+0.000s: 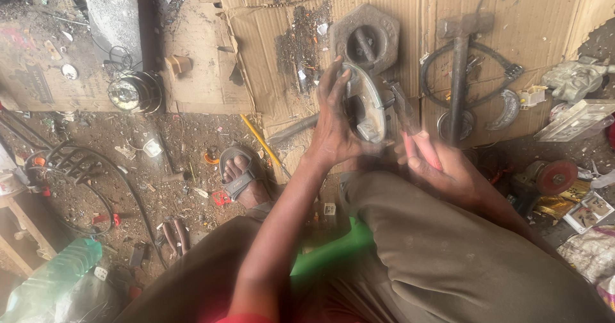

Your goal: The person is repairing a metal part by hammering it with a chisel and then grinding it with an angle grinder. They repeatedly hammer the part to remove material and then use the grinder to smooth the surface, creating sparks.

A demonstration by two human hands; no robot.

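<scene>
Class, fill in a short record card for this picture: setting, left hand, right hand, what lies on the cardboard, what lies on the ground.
Setting: a person sits on a green stool over a dirt floor littered with scraps
Left hand: grips a curved grey metal part
Right hand: holds pliers with red handles against that part
On the cardboard: a hexagonal metal block, a hammer
On the ground: a yellow pencil, a green plastic bottle
Foot: in a grey sandal
</scene>
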